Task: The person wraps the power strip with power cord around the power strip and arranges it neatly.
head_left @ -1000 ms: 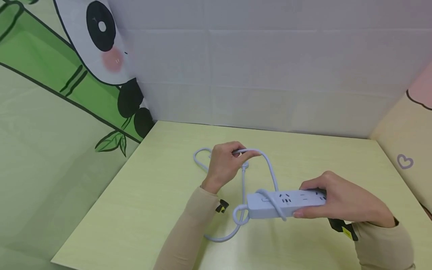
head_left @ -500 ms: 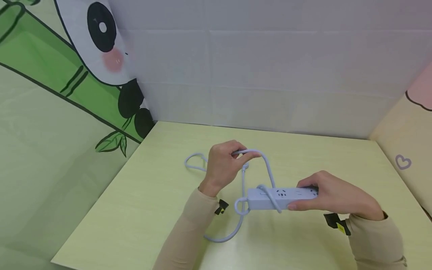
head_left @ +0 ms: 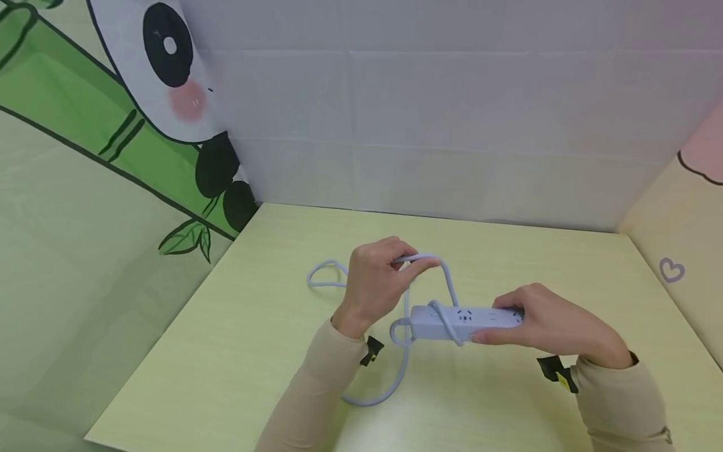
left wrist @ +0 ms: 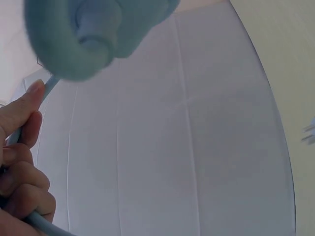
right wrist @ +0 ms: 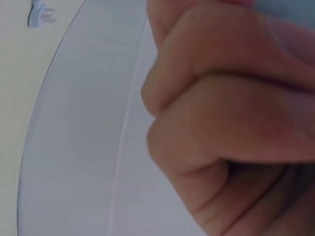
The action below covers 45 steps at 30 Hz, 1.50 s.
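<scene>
The rectangular tabletop with a pale yellow wood-look surface [head_left: 226,351] ran back to a creased grey-white wall sheet [head_left: 423,125]. Its left edge slanted well away from the left arm, with broad room between, while the right edge lay nearer the right hand [head_left: 556,326]. More tabletop stretched behind both hands to the back edge.

Above the middle of the tabletop was the long white plastic power strip [head_left: 480,320], roughly level. The right hand grasped its right end, thumb along the near side. The left hand [head_left: 375,279] pinched the smooth, thin white cord [head_left: 369,403] between thumb and finger, its other fingers curled in around it.

The cord arched from that pinch down to the strip, crossed over its top and looped at its left end. One slack bend reached out behind the left hand, which hid part of it; another curved nearer the person. A white plug with protruding prongs [right wrist: 37,15] lay on the tabletop.

A green-banded cartoon panda print [head_left: 186,75] bordered the left side; a purple heart outline [head_left: 672,270] marked the right panel. Dark socket slots showed on the strip; faint marks on it were too blurred to read.
</scene>
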{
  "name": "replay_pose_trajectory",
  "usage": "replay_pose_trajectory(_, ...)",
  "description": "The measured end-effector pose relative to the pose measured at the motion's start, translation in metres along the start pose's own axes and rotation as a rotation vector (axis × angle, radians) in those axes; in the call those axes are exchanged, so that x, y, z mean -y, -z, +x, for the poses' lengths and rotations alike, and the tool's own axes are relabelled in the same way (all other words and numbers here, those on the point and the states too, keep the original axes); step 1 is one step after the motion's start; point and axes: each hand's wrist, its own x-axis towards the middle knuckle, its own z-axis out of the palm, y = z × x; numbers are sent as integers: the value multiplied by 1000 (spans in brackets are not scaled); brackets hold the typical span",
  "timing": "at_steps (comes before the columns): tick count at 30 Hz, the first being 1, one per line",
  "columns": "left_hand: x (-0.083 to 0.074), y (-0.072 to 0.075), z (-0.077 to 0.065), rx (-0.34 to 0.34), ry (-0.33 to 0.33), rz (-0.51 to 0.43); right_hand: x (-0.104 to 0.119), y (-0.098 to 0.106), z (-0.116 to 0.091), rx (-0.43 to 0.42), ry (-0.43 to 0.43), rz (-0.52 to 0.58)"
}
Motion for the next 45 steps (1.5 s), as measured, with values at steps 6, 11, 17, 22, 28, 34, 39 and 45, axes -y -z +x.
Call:
replay_pose_trajectory(6, -3, -1, 1, -11, -29, 36, 0, -2, 3, -40, -48, -21)
replay_pose_trajectory(11, -6, -2, 0, -7, -60, 42, -2, -2, 5, -53, -74, -34)
replay_pose_trajectory(17, -10, -4, -1, 9, -87, 52, -7, 0, 8, -55, -81, -49)
replay_pose_trajectory(22, -12, -5, 0, 9, -101, 60, -10, 2, 10, -58, -91, -51)
replay_pose_trajectory(28, -16, -6, 2, 9, -108, 71, -14, 5, 12, -78, -107, -54)
replay_pose_trajectory(34, -20, -9, 2, 3, -122, 66, -16, 8, 12, -109, -118, -65)
replay_pose_trajectory(39, -23, -12, 1, -13, -154, 52, -19, 9, 12, -151, -111, -74)
replay_pose_trajectory(45, -27, -15, 1, -5, -175, 54, -22, 10, 13, -186, -116, -78)
